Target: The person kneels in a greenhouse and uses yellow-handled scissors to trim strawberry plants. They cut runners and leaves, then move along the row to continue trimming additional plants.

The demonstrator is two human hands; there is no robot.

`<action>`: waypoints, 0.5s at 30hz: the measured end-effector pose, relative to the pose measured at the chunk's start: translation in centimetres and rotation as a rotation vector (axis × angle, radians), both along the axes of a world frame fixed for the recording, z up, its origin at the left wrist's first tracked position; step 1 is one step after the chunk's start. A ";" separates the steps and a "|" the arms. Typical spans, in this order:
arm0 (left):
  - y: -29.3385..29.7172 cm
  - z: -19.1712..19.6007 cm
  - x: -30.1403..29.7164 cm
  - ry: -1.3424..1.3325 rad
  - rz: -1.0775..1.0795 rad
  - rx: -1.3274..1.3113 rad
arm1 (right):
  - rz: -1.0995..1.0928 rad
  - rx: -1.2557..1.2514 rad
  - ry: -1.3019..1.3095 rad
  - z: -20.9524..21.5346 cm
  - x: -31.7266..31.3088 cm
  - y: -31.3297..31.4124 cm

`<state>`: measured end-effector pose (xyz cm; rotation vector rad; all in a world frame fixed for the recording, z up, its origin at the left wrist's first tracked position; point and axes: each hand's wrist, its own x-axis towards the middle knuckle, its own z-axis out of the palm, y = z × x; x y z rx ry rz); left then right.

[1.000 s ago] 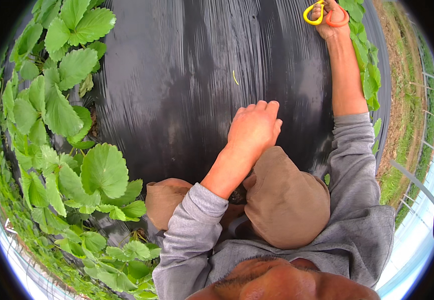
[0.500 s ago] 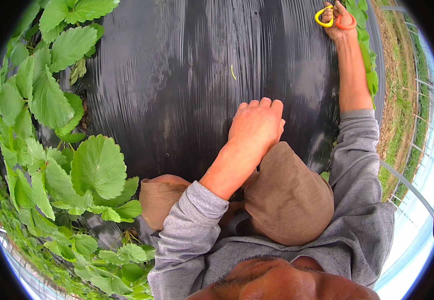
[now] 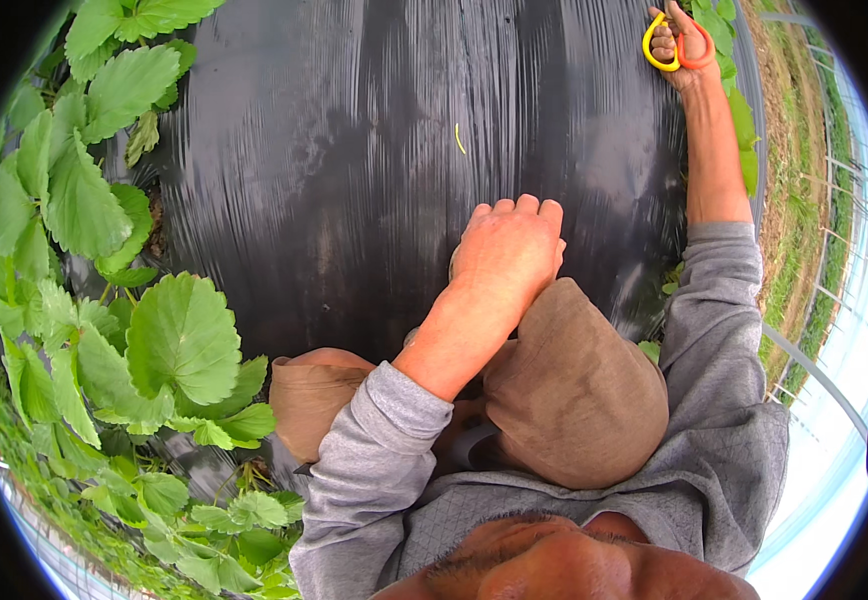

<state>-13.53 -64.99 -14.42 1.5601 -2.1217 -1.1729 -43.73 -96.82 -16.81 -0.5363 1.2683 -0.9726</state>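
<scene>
My left hand (image 3: 509,250) rests palm down on the black plastic mulch sheet (image 3: 354,180), fingers together, just ahead of my brown-trousered right knee (image 3: 574,390). It holds nothing that I can see. My right hand (image 3: 682,45) is stretched far out to the top right edge of the sheet. Its fingers are through the yellow and orange handles of a pair of scissors (image 3: 662,48), right beside green leaves (image 3: 724,30). The blades are hidden behind the hand.
Strawberry plants with broad toothed leaves (image 3: 179,335) line the left side of the sheet. A small yellowish stem scrap (image 3: 459,138) lies on the plastic. My left knee (image 3: 314,395) shows at the lower middle. Grass and a metal rail (image 3: 804,350) run along the right.
The view has shifted slightly, with the leaves sliding down and left. My right hand with the scissors has reached a little farther along the right edge. The left hand stays planted on the sheet.
</scene>
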 end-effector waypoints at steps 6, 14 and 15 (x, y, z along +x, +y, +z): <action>0.0 -0.3 -0.2 -0.011 0.003 0.002 | -0.070 -0.106 0.050 0.9 0.8 1.2; 0.0 -0.3 -0.2 -0.008 -0.003 0.007 | -0.136 -0.166 0.022 1.5 1.4 1.5; 0.0 -0.3 -0.2 -0.010 -0.005 0.009 | -0.148 -0.167 0.009 1.4 1.4 1.4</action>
